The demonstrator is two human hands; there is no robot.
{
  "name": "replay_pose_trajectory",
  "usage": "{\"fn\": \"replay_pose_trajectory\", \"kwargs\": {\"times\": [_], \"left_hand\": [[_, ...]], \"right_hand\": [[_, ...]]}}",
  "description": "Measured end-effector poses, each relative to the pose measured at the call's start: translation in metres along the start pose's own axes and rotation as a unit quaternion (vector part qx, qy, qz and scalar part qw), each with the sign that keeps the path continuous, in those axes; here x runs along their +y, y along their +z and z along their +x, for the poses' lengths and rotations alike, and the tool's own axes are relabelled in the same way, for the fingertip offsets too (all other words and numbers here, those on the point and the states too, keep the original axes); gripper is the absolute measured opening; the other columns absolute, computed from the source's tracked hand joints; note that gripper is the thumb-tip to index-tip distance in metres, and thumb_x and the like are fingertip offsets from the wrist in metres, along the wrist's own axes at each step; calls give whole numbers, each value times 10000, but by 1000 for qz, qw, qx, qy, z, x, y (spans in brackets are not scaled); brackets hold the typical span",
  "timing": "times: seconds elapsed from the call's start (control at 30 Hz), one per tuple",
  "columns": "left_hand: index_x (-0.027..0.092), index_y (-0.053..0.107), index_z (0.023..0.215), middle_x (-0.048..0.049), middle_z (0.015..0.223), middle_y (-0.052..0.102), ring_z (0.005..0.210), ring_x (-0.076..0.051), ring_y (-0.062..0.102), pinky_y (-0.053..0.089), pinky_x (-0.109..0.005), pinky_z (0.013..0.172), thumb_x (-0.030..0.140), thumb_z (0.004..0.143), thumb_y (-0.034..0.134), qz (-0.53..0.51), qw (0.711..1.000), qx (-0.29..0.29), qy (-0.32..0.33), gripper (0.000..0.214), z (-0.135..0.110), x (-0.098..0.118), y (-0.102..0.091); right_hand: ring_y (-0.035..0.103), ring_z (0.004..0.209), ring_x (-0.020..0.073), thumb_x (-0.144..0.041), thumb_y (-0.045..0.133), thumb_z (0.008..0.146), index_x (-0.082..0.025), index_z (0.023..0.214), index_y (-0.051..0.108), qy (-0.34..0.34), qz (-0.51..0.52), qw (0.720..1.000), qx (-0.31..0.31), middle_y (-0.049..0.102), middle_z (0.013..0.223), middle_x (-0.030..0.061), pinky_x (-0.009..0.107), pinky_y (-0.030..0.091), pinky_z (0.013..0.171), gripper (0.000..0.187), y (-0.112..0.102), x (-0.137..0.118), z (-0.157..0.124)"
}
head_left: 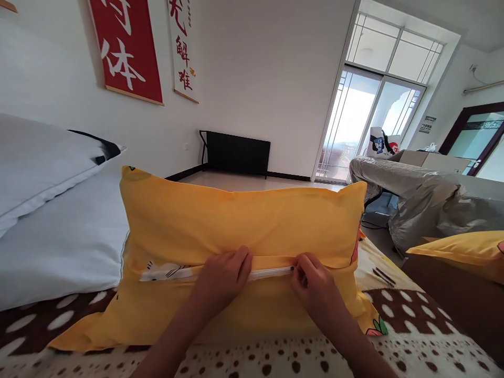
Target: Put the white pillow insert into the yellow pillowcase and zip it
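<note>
A plump yellow pillow (236,220) stands on its long side in front of me, its zipped side facing me. Across its middle runs a white zipper (271,272) under a fold of yellow cloth. My left hand (226,270) is closed on the pillowcase's cloth at the zipper, left of centre, its fingertips partly hidden. To the right, my right hand (314,278) pinches at the zipper's end, where a small dark zipper pull (292,269) shows at the fingertips. Printed white patches with black lines show left of my left hand.
White pillows (59,231) are piled at the left. A brown and cream spotted blanket (275,357) lies beneath. On the right, another yellow pillow (460,252) rests on a brown box (444,289), before plastic-covered furniture (425,199). A black folded table (238,153) leans against the far wall.
</note>
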State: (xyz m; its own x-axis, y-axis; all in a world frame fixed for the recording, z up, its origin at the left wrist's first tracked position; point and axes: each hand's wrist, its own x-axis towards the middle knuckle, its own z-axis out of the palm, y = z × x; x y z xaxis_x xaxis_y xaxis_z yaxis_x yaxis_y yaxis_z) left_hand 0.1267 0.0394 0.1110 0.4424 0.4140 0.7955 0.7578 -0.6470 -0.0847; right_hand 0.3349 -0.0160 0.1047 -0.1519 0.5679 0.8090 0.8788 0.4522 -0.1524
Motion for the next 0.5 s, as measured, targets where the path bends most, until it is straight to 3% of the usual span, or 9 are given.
{"fn": "replay_pose_trajectory", "kwargs": {"times": [0.13, 0.23, 0.37, 0.5], "left_hand": [[198, 388, 676, 35, 505, 504, 425, -129, 477, 277, -241, 451, 395, 923, 376, -31, 998, -47, 4, 316, -1, 0, -7], [182, 467, 718, 4, 567, 567, 493, -166, 542, 294, -253, 473, 545, 852, 463, -22, 996, -86, 13, 387, -3, 1, -8], [175, 503, 638, 6, 557, 563, 519, -150, 543, 275, -254, 499, 463, 906, 424, -24, 993, -116, 3, 401, -3, 1, -4], [168, 500, 584, 23, 530, 528, 497, -107, 494, 260, -249, 503, 334, 942, 394, -47, 993, -105, 37, 408, -1, -4, 0]], "right_hand": [[446, 503, 105, -96, 378, 817, -216, 683, 407, -66, -58, 996, -24, 476, 645, -19, 216, 324, 491, 182, -1, 18, -11], [479, 511, 111, -109, 369, 838, -208, 681, 430, -78, -91, 993, -17, 505, 635, -13, 231, 303, 505, 195, 0, 28, -25], [507, 514, 112, -139, 418, 833, -195, 675, 458, 7, -126, 989, -83, 554, 628, -9, 244, 248, 497, 172, -10, 34, -32], [556, 550, 132, -124, 456, 816, -179, 694, 502, 125, -157, 965, -167, 622, 643, 16, 266, 195, 500, 141, -26, 37, -26]]}}
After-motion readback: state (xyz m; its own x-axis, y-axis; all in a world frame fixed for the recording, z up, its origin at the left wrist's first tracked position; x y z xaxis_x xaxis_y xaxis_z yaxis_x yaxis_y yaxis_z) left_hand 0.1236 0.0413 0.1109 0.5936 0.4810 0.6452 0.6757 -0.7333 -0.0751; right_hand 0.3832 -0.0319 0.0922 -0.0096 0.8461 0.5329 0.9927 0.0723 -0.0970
